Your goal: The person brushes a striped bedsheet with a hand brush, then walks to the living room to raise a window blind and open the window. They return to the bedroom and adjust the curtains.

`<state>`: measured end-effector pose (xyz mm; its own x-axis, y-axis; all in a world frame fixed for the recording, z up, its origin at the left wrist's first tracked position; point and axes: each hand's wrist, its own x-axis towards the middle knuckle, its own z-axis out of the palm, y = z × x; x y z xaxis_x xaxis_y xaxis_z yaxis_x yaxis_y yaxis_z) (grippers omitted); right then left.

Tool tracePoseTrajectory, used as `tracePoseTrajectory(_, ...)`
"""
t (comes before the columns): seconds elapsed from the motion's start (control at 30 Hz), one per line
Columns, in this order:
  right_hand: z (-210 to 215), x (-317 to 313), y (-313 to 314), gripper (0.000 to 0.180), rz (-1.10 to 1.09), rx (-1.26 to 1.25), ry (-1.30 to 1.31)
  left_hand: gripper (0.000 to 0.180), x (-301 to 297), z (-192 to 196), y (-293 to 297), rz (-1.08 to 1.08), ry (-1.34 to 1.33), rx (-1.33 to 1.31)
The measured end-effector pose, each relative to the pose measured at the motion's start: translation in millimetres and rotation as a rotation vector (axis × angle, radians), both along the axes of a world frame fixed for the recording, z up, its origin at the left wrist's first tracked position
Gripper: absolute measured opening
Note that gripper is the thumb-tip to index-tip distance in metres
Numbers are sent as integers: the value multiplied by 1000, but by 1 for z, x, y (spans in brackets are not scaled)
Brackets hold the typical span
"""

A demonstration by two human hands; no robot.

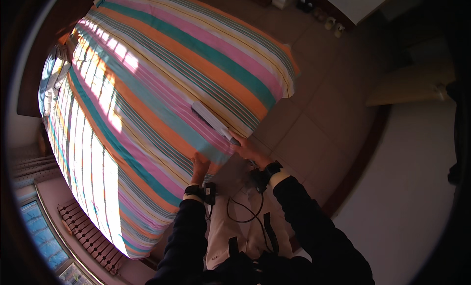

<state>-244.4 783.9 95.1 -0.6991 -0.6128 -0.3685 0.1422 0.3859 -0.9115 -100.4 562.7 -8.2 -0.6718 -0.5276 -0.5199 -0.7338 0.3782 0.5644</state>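
A long pale bed brush (211, 116) with a grey handle and dark bristles along one side lies over the striped sheet near the bed's right-hand corner. My right hand (245, 148) is closed round its handle. To the left, my left hand (200, 166) rests at the near edge of the bed, touching the striped bedsheet (162, 133). Its thumb and fingers look apart, with nothing visible in them. The sheet has orange, teal, pink and white stripes and covers the whole bed.
Bright sunlight falls on the sheet's left side. A radiator (88, 236) and a window (44, 236) are at the lower left. Shoes (329, 23) stand on the tiled floor (319, 113) at the far right. A dark cable (240, 221) hangs between my wrist straps.
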Motion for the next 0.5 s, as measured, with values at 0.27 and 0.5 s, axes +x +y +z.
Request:
tracePoseTrajectory(0.27,43,-147,178,62,-884,89,-193,54,-22,-59,-23,-313,-219,110)
tracePoseTrajectory(0.5,40,-193,21,62,434,-52,161,44,-16,-43,-28,-434,74,-88)
